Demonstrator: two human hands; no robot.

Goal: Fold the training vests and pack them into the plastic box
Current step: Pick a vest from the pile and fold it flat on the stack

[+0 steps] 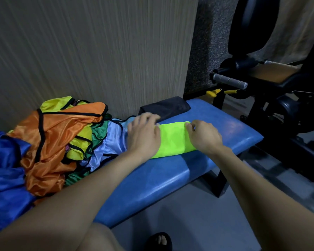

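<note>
A neon green vest (172, 140), folded into a narrow strip, lies on the blue padded bench (170, 171). My left hand (143, 133) lies flat on the strip's left end, fingers spread and pointing away from me. My right hand (203, 134) is at the strip's right end, its fingertips curled onto the far right corner of the cloth. A heap of unfolded vests (62, 138) in orange, yellow, green, light blue and dark blue covers the bench's left half. No plastic box shows.
A dark folded cloth or pouch (165, 107) lies on the bench against the wood-grain wall (91, 51). Black gym equipment with a grey handle (230, 81) stands at the right. My sandalled foot (159, 240) is on the grey floor below the bench.
</note>
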